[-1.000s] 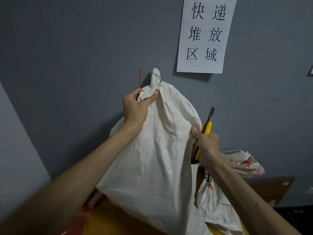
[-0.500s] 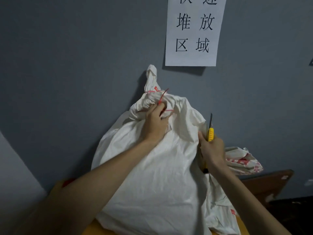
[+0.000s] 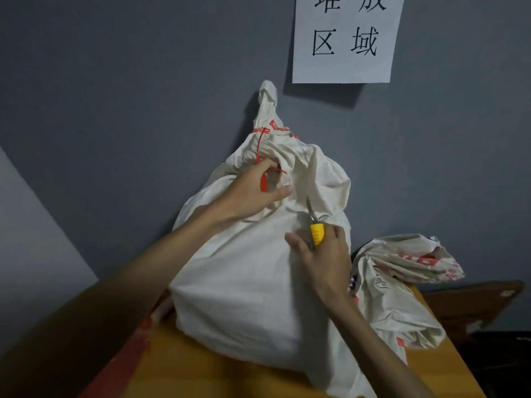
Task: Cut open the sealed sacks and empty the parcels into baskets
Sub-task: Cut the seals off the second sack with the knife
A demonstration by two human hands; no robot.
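Pinching the red zip tie (image 3: 263,179) at the gathered neck of the white woven sack (image 3: 244,297) with the left hand (image 3: 253,193), fingers curled round tie and bunched cloth together, apparently to draw the seal taut and steady the neck for the blade. Grips the yellow utility knife (image 3: 316,232) in the right hand (image 3: 324,257), fingers wrapped round the handle, blade out and pointing up toward the left hand, tip just short of it and close over the cloth. Probably angled that way to reach the seal rather than slit the sack's body. Looks like the cutting step, not yet made: seal apparently whole, sack closed and full. Stands upright toward the back edge of the yellow bench (image 3: 218,372), leaning against the grey wall (image 3: 115,81), likely for support while both hands work. Just beside it, toward the bench's right edge: a second sack (image 3: 402,262) with red print, slumped, mouth bunched. Above, on the wall: a paper sign (image 3: 344,38). No basket in view.
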